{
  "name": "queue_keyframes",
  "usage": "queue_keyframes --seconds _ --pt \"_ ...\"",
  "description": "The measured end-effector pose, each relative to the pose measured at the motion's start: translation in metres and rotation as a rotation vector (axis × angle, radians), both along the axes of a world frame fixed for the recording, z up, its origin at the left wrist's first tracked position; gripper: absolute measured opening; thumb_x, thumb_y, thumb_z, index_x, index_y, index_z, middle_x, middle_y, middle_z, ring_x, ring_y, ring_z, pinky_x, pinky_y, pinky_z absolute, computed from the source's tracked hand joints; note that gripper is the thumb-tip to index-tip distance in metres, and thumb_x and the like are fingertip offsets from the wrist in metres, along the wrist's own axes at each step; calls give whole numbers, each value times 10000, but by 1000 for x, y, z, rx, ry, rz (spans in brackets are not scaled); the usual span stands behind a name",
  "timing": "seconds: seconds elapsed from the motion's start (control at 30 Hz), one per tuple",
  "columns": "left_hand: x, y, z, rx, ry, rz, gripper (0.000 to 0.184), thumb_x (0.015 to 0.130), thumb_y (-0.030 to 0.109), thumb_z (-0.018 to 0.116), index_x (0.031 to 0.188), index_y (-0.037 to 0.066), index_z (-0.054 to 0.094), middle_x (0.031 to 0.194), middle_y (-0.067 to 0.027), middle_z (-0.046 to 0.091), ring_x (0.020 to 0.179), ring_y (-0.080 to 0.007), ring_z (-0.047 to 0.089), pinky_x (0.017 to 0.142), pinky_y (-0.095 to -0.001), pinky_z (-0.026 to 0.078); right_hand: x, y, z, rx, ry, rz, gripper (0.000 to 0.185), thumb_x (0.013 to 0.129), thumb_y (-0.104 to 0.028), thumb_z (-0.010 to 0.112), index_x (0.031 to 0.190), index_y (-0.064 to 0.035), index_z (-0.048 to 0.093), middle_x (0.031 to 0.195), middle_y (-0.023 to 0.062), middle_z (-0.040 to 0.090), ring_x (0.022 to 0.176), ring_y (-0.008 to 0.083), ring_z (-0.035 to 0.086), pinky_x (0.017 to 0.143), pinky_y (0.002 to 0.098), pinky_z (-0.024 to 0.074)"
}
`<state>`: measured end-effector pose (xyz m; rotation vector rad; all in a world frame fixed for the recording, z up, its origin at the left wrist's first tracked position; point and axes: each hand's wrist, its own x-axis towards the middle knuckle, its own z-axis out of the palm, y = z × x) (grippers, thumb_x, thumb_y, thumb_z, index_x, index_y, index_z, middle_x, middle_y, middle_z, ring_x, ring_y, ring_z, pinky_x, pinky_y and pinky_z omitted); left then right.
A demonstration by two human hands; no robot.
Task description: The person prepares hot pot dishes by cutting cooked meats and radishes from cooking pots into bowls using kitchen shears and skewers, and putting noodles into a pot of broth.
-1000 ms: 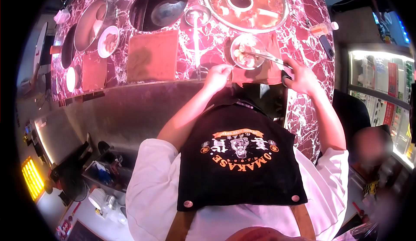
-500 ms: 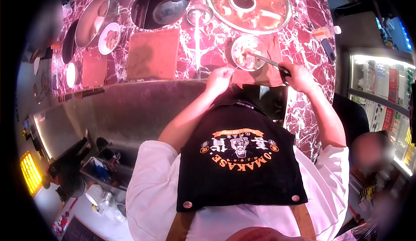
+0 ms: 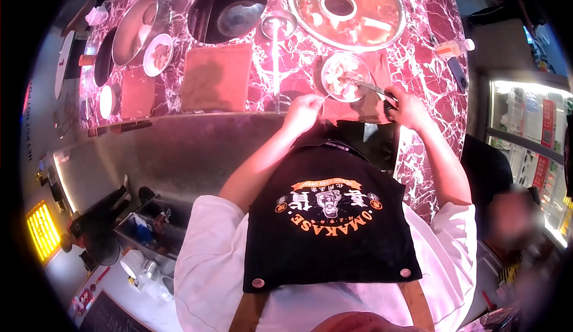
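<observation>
My right hand point(image 3: 410, 110) is closed around the dark handles of a pair of scissors point(image 3: 371, 87), whose metal blades reach over a white bowl point(image 3: 365, 94). Inside the bowl lie pale and brownish food pieces point(image 3: 341, 76), too blurred to name; the scissor tips are among them. My left hand point(image 3: 303, 113) is pinched at the bowl's near left side, on a thin light-coloured utensil point(image 3: 326, 97) that leads toward the food. Its kind cannot be made out. The bowl stands on a reddish-brown cloth or mat point(image 3: 377, 69).
A wide pot point(image 3: 391, 30) with two round inserts stands behind the bowl. A ladle point(image 3: 276, 63), a dark round pan point(image 3: 200, 24), a brown mat point(image 3: 216, 78), a metal pan point(image 3: 122, 39) and a small plate point(image 3: 156, 69) are further left. A bottle point(image 3: 450, 48) and phone point(image 3: 458, 74) lie right.
The whole scene has shifted slightly right and down as the head view turned. Both hands stay at the bowl with the scissors and thin utensil; the scissors have tilted a little.
</observation>
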<state>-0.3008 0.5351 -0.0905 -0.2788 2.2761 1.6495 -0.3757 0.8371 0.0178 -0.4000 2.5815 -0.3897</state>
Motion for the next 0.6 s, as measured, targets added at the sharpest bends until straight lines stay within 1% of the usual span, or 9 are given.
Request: queue_keyframes --seconds 0.07,0.17,0.23,0.3,0.33,0.37,0.43,0.5,0.6 --pt "9 -18 5 -103 81 2 209 963 130 610 1079 -17 702 936 -98 726 864 -156 660 805 -291 499 -7 10 -3 -31 4 7 457 751 -125 675 1205 -108 633 966 205 709 934 389 684 821 454 544" --pt "27 -56 7 -57 78 125 219 984 142 604 1074 -36 695 975 -99 733 908 -150 665 844 -287 498 -11 12 13 -77 -30 -2 427 748 -96 663 1175 -95 664 953 190 710 926 388 683 816 452 538" --pt "38 -79 12 -10 176 214 216 990 143 605 1092 -27 690 899 -55 706 831 -112 627 770 -265 494 -19 8 25 -16 -73 -7 423 770 -127 669 1191 -82 658 962 202 706 930 389 682 816 443 538" --pt "52 -116 -1 161 -21 438 202 988 143 613 1113 2 687 811 4 637 727 -68 554 669 -229 462 -22 9 44 -18 -102 23 450 792 -198 682 1219 -64 635 1015 213 702 971 386 679 834 445 531" --pt "56 -124 -2 235 177 519 192 991 150 614 1120 26 683 769 45 574 657 -43 488 601 -199 415 -26 1 62 124 -224 -9 518 801 -265 694 1265 -53 602 1084 224 692 1017 380 674 860 455 524" --pt "59 -138 -7 245 130 617 188 994 155 612 1122 38 685 773 41 584 645 -50 500 586 -206 425 -26 -1 68 76 -194 -7 558 802 -294 693 1294 -57 582 1127 235 681 1046 385 668 884 474 515" --pt "63 -170 -20 336 150 736 196 1000 165 604 1146 54 675 772 34 589 633 -47 513 553 -209 428 -30 -9 78 -82 -347 -186 519 803 -144 676 1298 -47 557 1062 183 675 955 279 671 847 390 530" --pt "66 -202 -30 340 146 792 208 1005 161 593 1163 43 659 756 17 578 610 -49 499 548 -204 422 -34 -9 83 -56 -263 -103 482 778 -31 638 1251 -36 547 966 107 639 869 174 616 777 318 510" --pt "63 -256 -39 416 168 865 186 989 95 594 1151 14 637 782 14 580 671 -50 516 592 -212 423 -31 -54 95 -181 -262 -214 538 752 79 558 1277 -31 523 913 41 578 809 113 545 720 256 466"
